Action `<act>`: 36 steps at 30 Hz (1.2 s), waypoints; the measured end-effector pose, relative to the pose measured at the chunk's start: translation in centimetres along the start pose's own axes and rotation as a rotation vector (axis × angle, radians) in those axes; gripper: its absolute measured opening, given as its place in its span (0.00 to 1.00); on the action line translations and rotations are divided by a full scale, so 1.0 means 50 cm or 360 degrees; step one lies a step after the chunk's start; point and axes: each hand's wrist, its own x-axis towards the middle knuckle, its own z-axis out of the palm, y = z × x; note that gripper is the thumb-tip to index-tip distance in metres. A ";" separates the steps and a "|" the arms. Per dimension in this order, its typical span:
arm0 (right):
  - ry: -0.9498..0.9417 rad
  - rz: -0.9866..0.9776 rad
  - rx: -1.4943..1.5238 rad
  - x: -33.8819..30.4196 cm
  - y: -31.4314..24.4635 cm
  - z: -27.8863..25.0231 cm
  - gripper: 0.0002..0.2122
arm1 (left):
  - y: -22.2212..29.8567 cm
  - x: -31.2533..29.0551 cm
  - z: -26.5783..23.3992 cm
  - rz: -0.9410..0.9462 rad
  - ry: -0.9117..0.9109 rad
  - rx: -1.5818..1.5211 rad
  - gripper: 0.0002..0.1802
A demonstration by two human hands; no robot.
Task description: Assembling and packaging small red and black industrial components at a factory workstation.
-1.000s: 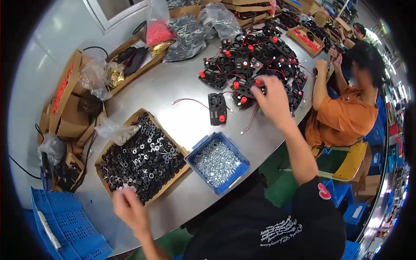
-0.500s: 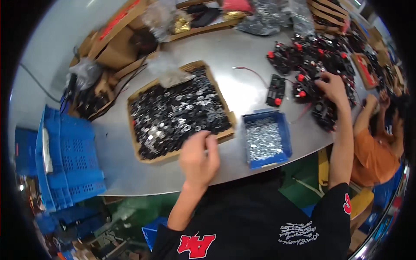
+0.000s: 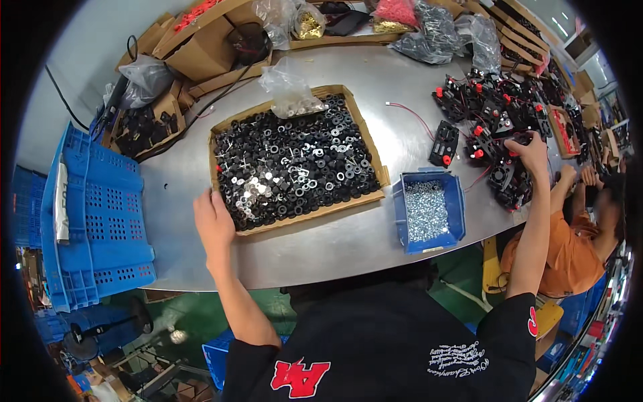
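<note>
My left hand (image 3: 216, 220) is at the lower left corner of a shallow cardboard tray (image 3: 301, 220), fingers stretched out beside its rim. I cannot tell whether they touch the cardboard. Black and silver washers, rings and small screws (image 3: 311, 157) fill the tray. On the right, my right hand (image 3: 531, 155) reaches into a heap of black plastic assemblies with red knobs (image 3: 485, 110). Its fingers are closed on a black assembly (image 3: 520, 139), partly hidden by them. A single black assembly (image 3: 444, 144) with a red knob and thin wires lies apart, left of the heap.
A blue bin (image 3: 405, 231) of small silver metal parts stands near the table's front edge. A clear plastic bag (image 3: 288, 90) rests on the tray's far side. Blue perforated crates (image 3: 110, 208) stand at left. Boxes and bags line the back. A co-worker in orange (image 3: 569, 251) sits at right.
My left hand has moved left, from the tray's near edge to its lower left corner. My right hand stays at the heap of assemblies, its fingers lower in it. The whole view has shifted slightly.
</note>
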 end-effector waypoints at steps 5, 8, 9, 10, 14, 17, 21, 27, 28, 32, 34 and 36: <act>0.0375 -0.0086 -0.0011 -0.008 -0.020 -0.010 0.35 | -0.018 0.034 0.021 0.0493 0.0079 -0.0326 0.12; 0.0437 0.0174 0.0206 -0.002 -0.025 -0.009 0.44 | -0.022 0.034 0.026 0.0591 0.0171 -0.0279 0.12; 0.0575 0.0134 0.0209 -0.001 -0.023 -0.003 0.43 | -0.021 0.032 0.028 0.0638 0.0269 -0.0250 0.12; 0.0520 0.0091 0.0155 0.004 -0.022 0.003 0.39 | -0.020 0.031 0.026 0.0553 0.0138 -0.0263 0.13; -0.0027 0.0371 0.1685 0.013 -0.002 0.023 0.17 | -0.013 0.023 0.017 0.0583 0.0090 -0.0338 0.12; -0.0155 0.0384 0.2170 0.011 0.014 0.029 0.13 | -0.010 0.013 0.019 0.0633 0.0097 -0.0372 0.12; -0.0246 0.0474 0.2341 0.006 0.018 0.020 0.12 | 0.011 0.006 0.011 0.0617 0.0138 -0.0315 0.14; 0.0170 0.0263 0.2522 -0.066 -0.099 -0.050 0.10 | 0.143 -0.078 -0.075 0.0516 0.0576 -0.0369 0.15; 0.0189 0.0261 0.2445 -0.105 -0.138 -0.064 0.12 | 0.172 -0.112 -0.088 0.0457 0.0547 -0.0557 0.16; -0.0378 -0.0674 0.1351 -0.315 -0.315 -0.082 0.14 | 0.281 -0.228 -0.105 0.1421 0.0377 -0.0525 0.38; -0.0817 -0.0781 0.1332 -0.414 -0.383 -0.061 0.14 | 0.325 -0.283 -0.103 0.1362 0.0199 -0.0076 0.36; -0.1021 -0.0702 0.1418 -0.485 -0.426 -0.032 0.14 | 0.312 -0.287 -0.090 0.1235 -0.0010 -0.0099 0.34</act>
